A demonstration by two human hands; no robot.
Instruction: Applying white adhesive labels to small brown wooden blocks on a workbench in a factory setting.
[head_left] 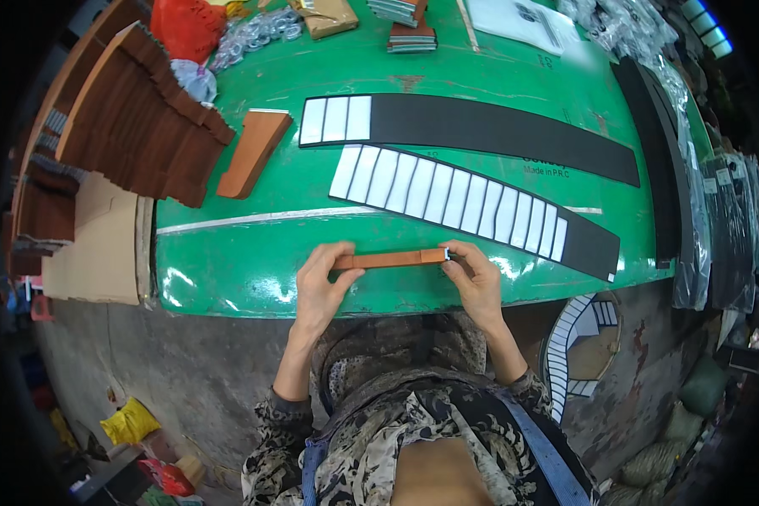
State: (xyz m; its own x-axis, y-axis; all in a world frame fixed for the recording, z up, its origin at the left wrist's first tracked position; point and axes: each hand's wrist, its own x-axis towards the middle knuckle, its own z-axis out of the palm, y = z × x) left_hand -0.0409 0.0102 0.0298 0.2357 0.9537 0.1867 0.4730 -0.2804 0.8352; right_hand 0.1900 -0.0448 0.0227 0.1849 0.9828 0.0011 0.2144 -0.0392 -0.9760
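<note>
My left hand (319, 285) pinches one end of a narrow reddish-brown piece (390, 260), seen edge-on, above the table's near edge. At its other end, the thumb and fingers of my right hand (478, 282) close on a small white-and-dark tip. Beyond my hands lies a black foam-like strip (589, 246) with a row of white rectangles along most of it. A second black strip (497, 131) lies behind, white rectangles only at its left end. One flat brown shaped piece (255, 153), with a pale end edge, rests to the left.
Many brown pieces (143, 126) stand stacked at the left on the green table (253, 270). Small stacked blocks (411, 39), a red bag (185, 29) and clear plastic packets are at the back. Black strips (649, 143) line the right side. A round container (611, 346) stands below, right.
</note>
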